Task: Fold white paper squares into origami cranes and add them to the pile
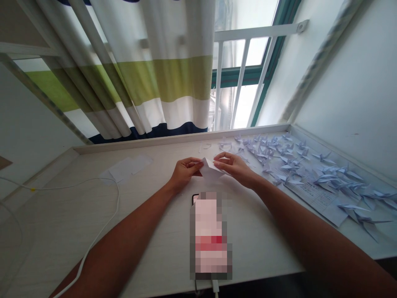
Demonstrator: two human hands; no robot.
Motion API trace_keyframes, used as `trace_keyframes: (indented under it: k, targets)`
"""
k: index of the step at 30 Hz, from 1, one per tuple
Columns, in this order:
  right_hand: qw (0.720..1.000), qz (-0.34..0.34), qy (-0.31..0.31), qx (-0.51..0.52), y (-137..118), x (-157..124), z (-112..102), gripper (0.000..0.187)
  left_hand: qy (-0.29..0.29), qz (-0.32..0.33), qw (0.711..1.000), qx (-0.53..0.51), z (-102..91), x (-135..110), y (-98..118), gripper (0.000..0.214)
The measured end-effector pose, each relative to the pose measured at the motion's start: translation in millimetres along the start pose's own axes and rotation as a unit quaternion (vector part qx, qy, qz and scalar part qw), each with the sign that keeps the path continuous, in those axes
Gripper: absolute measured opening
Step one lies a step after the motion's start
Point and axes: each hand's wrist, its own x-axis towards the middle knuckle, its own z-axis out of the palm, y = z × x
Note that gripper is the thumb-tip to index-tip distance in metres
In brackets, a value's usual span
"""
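Observation:
A folded sheet of pale paper [211, 170] is held up between my two hands above the desk. My left hand [186, 173] grips its left side with the fingers curled around it. My right hand [234, 167] pinches its upper right edge between the fingertips. The exact shape of the fold is partly hidden by my fingers. Just below my hands, a smartphone [211, 236] lies flat on the desk, its screen blurred out.
Several pale blue paper cranes [288, 165] cover the desk's right side, some resting on a printed sheet [313, 198]. Paper scraps [225, 145] lie by the back edge, flat white sheets [125, 169] at left. A white cable [108, 207] runs along the left. A curtain and barred window stand behind.

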Motion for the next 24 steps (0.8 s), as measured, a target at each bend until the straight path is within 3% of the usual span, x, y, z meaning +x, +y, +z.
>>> trace_keyframes:
  k: [4, 11, 15, 21, 24]
  targets:
    - [0.999, -0.001, -0.035, -0.006, 1, 1, -1, 0.037, 0.005, -0.007, 1.000, -0.020, -1.6, 1, 1, 0.040]
    - [0.999, -0.040, 0.000, 0.004, 6, 2, 4, 0.036, -0.031, -0.041, 0.996, -0.074, -4.3, 2, 8, 0.048]
    - [0.998, -0.055, 0.025, 0.016, 8, 3, 8, 0.039, -0.057, -0.019, 0.998, -0.031, -0.7, 0, 8, 0.048]
    - [0.999, -0.044, 0.009, 0.007, 7, 1, 12, 0.040, 0.008, 0.022, 0.998, 0.051, 6.0, -1, 0, 0.042]
    - [1.000, -0.027, -0.001, -0.011, 6, 1, 12, 0.037, 0.003, 0.031, 0.999, 0.043, 7.4, 0, -2, 0.039]
